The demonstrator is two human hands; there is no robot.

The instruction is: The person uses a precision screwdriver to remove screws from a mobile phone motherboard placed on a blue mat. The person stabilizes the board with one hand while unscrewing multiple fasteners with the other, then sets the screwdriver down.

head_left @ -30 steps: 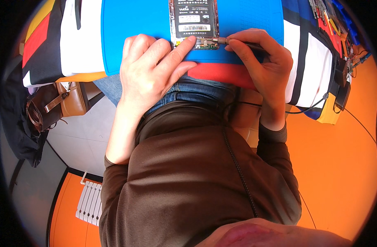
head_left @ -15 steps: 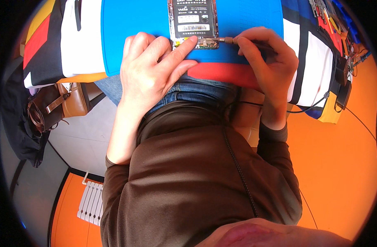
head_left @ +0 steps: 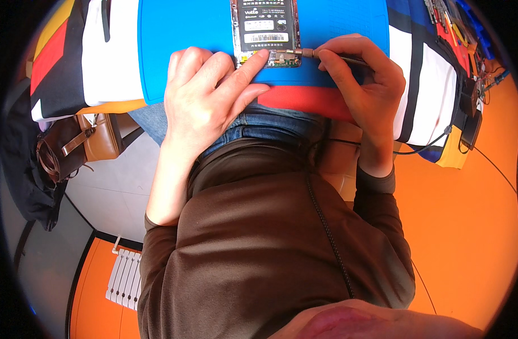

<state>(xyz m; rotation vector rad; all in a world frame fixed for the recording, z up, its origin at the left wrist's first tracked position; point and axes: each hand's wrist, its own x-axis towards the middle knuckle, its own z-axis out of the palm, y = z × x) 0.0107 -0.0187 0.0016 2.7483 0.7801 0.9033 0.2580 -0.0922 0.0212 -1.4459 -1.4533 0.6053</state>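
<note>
1. Left hand (head_left: 202, 96): forefinger extended, tip on the exposed circuitry (head_left: 287, 59); thumb apart, other fingers bent.
2. Right hand (head_left: 369, 82): thumb and forefinger pinching a slim, cylindrical metal tool (head_left: 307, 53) directed at the circuitry.
3. Opened phone (head_left: 266, 35), rectangular, with flat black battery (head_left: 264, 25), near the middle of the mat's near edge.
4. Smooth blue mat (head_left: 185, 28) over colour-blocked cloth (head_left: 109, 70).

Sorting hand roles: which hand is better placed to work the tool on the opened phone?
Right, likely: the right hand holds the slim tool, end over the opened phone. The left hand, toolless, has its index fingertip there.
</note>
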